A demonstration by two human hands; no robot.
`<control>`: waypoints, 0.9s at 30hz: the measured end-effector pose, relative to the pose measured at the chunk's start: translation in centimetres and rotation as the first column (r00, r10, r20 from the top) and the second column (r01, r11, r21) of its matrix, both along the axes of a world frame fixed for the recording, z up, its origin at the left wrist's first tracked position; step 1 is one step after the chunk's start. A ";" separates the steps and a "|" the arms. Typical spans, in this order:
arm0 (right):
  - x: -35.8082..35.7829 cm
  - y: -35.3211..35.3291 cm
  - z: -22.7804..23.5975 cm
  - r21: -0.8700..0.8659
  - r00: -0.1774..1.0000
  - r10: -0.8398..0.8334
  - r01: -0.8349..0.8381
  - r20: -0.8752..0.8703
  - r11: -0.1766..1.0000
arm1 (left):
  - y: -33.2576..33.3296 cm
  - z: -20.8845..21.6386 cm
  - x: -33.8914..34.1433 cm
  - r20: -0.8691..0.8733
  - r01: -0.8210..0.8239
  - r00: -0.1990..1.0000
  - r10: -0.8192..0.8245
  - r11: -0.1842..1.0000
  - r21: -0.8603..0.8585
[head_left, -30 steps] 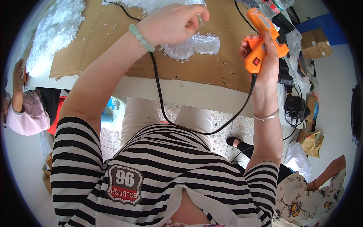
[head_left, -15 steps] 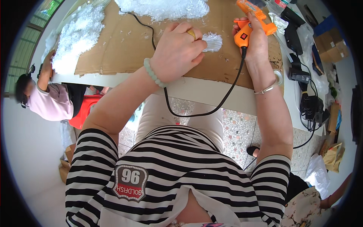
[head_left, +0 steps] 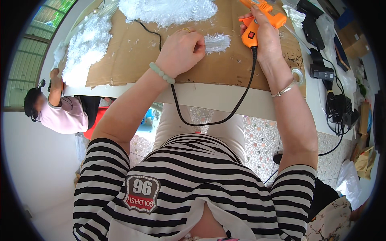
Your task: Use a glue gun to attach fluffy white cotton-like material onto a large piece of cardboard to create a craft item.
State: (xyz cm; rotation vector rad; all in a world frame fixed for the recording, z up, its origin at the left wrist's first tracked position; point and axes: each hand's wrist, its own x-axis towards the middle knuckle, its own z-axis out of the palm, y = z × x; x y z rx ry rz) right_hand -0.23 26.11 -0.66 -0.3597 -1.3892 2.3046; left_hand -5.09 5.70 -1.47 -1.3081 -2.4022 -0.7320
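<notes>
My right hand [head_left: 269,42] is wrapped round an orange hot glue gun [head_left: 251,32] with a small red switch on its handle. A pale glue stick [head_left: 296,38] sticks out behind it, and its black cord [head_left: 225,119] loops down past the table edge and up under my left wrist. On the cardboard, my left hand [head_left: 181,50] is closed with curled fingers at the near-left end of a white fringed piece [head_left: 218,43]. The fingertips and the gripped end are hidden behind that hand. The glue gun is apart from the white piece, to its right.
A pile of white fringed pieces [head_left: 169,11] lies at the far side of the cardboard [head_left: 132,60], another heap [head_left: 86,46] at left. Black power adapters [head_left: 339,108] and a roll of tape [head_left: 297,75] are at right. Another person [head_left: 64,112] works at left.
My left hand has turned with its fingers curled in, and more of the white fringed piece shows. The glue gun appears slightly further left and up; the whole view has shifted a little.
</notes>
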 end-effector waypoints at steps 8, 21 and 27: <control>0.0 -0.6 0.7 -0.070 0.999 -0.042 0.044 0.018 0.997 | 0.0 1.8 -0.8 0.221 -0.007 0.975 0.016 0.999 -0.039; 0.0 -0.7 1.0 -0.061 0.999 -0.050 0.049 -0.017 0.997 | 1.2 2.5 1.6 -0.191 0.166 0.968 -0.163 0.986 0.003; 0.0 -0.7 1.1 -0.082 0.998 -0.055 0.053 -0.018 0.995 | 1.6 1.2 1.2 -0.087 0.170 0.981 -0.175 0.984 -0.059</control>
